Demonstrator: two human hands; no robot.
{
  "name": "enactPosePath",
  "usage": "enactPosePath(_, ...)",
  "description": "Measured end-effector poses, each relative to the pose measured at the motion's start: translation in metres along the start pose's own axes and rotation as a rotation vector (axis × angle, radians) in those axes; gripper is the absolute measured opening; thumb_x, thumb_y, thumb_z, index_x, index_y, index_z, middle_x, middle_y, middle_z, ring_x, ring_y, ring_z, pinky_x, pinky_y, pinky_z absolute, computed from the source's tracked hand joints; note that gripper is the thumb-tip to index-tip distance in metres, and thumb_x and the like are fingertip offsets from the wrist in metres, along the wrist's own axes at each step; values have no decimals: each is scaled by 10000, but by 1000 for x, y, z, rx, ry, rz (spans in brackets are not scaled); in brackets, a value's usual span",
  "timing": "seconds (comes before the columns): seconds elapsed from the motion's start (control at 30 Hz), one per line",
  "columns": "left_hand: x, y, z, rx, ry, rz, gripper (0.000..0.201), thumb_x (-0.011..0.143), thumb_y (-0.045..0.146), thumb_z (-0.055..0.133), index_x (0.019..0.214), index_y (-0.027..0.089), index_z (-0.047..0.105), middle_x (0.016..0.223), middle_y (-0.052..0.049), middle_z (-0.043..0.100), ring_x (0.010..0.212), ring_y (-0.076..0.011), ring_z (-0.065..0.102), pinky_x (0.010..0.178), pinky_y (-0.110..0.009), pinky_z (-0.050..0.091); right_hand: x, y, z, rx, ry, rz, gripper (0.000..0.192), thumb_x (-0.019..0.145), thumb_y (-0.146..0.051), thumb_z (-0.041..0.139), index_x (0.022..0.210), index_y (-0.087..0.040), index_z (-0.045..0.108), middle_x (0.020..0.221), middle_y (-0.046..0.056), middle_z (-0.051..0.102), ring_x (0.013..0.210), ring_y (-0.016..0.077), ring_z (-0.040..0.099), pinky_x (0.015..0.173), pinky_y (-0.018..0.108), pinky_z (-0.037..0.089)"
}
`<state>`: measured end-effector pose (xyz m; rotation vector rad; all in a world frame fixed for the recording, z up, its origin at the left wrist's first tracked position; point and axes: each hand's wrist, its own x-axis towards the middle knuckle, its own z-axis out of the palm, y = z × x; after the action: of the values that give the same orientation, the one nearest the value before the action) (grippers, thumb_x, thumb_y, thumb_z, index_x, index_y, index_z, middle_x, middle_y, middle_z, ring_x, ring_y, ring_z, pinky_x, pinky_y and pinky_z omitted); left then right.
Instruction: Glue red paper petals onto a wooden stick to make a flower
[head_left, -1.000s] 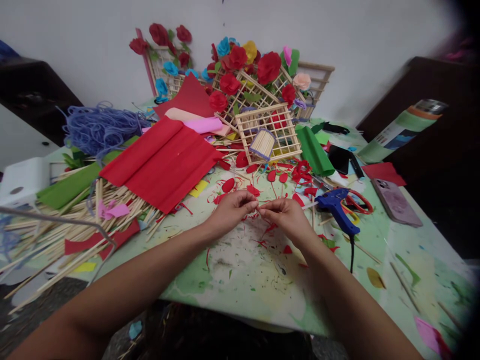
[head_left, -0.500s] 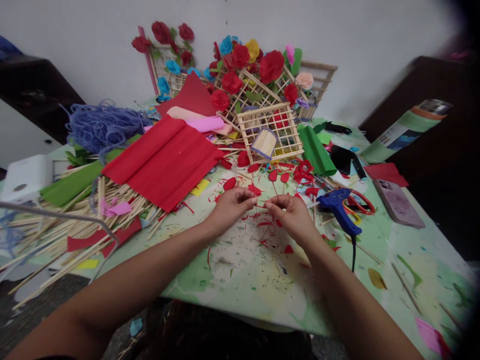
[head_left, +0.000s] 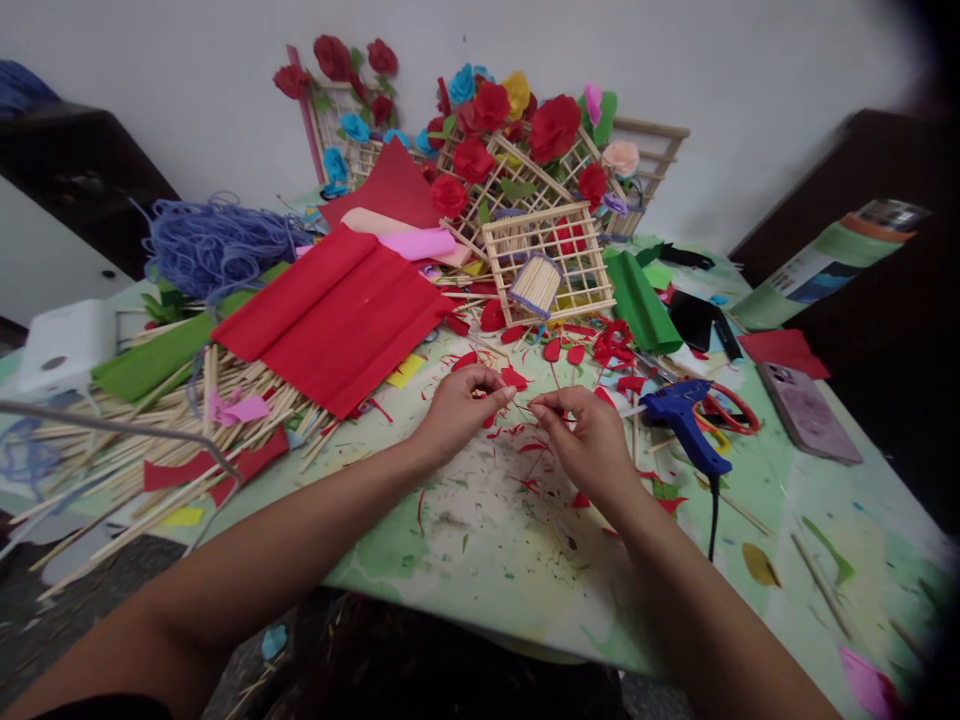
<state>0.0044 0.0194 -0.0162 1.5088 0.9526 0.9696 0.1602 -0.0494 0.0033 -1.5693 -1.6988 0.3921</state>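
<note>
Both hands meet above the middle of the table, fingertips a short way apart. My left hand is closed in a pinch, thumb against forefinger. My right hand pinches in the same way, facing it. A thin red strip spans the small gap between the fingertips; its ends are hidden by the fingers. Just behind the hands lie a red paper piece and red petal shapes on thin stems, one of them a red petal. Red paper scraps are scattered beneath.
A blue glue gun and orange-handled scissors lie right of my right hand. Red crepe paper covers bamboo sticks at left. Behind stand stick lattices with paper flowers. A phone and bottle are at right.
The view has shifted slightly, so the table's things sit a little further right. Both hands keep their pinch near the same spot; the strip between them shows less clearly.
</note>
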Motion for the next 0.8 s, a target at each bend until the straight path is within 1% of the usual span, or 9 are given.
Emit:
enactPosePath(0.13,0,0,0,-15,-14,21,224,706,330,643,636,150,530,707,-1,548,631,-101,475,603,-245,386,-2,-3,-1,-20,30,-61,148,850,-256,552,812,-191,680,774,55,682,774,195,598,715,317,442)
enactPosePath(0.27,-1,-1,0,-41,-16,51,193,711,302,627,642,154,524,703,1,540,641,-102,479,630,-255,396,-3,-5,-1,-22,39,-94,132,849,-235,560,811,-188,677,771,51,682,769,191,590,723,320,445)
enactPosePath(0.43,0,-1,1,-6,-16,58,182,711,290,601,619,161,512,681,4,542,646,-109,485,672,-282,418,-3,-7,0,-26,32,-108,125,845,-216,562,806,-193,679,758,50,678,760,192,585,716,322,445)
enactPosePath(0.57,0,1,1,15,-16,80,194,712,293,584,587,166,507,660,6,533,646,-115,481,697,-309,429,-3,-7,1,-25,26,-116,126,846,-214,561,808,-197,681,762,52,681,763,196,586,725,328,445)
enactPosePath(0.8,0,2,1,62,-21,117,260,734,314,566,527,171,505,622,10,529,647,-118,494,723,-320,435,-4,-6,2,-59,20,-132,151,854,-238,545,813,-205,687,759,56,683,753,202,584,718,343,446)
